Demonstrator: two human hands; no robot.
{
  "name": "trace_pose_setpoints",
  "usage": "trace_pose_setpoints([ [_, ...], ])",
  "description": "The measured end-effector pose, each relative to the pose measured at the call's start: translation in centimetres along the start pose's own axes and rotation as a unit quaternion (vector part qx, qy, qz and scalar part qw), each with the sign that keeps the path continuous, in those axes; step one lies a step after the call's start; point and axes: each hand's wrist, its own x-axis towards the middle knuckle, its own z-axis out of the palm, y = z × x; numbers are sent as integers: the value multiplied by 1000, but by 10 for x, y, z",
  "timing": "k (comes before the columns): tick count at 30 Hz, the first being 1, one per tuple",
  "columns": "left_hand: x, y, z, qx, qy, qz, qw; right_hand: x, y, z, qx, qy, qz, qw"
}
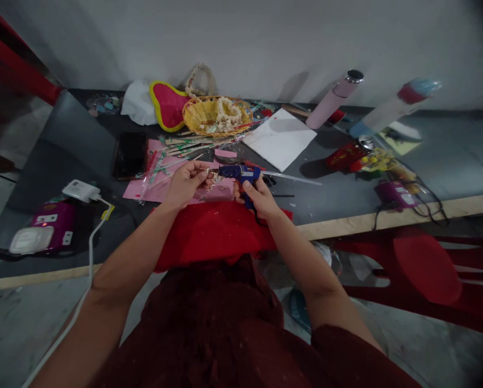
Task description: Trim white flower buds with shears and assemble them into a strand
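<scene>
My right hand [260,196] is wrapped round the handle of a blue hot glue gun [237,172]. A long clear glue stick [294,177] sticks out of its back end. The gun's nozzle points left, close to the fingertips of my left hand [188,182]. Those fingers pinch a thin stick with small cream-coloured bits [213,183] clustered beside it; whether the bits are joined to it is too small to tell. Beneath both hands lie a pink sheet [172,186] and a red cloth [213,231] at the table's edge.
Behind my hands stands a yellow woven basket [197,114] holding a cream garland. Several green-marked sticks [185,144], a phone [131,155] and white paper [282,139] lie around. A red can [346,153] and pink flask [332,99] stand right; a purple power block [53,226] sits left.
</scene>
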Motion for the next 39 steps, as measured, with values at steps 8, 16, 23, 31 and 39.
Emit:
trace_pose_setpoints([
  [8,0,0,0,-5,-2,0,1000,1,0,0,10,-2,5,1000],
  [16,-1,3,1,-21,13,-3,1000,0,-4,-2,-34,64,14,997],
  [23,-1,6,-1,-33,20,-10,999,13,-38,-52,-96,238,-34,966],
  [31,-1,8,-1,-39,24,-18,999,38,-63,-137,-140,336,54,930],
  [39,0,7,-2,-43,28,-12,999,38,-74,-162,-560,331,147,745],
])
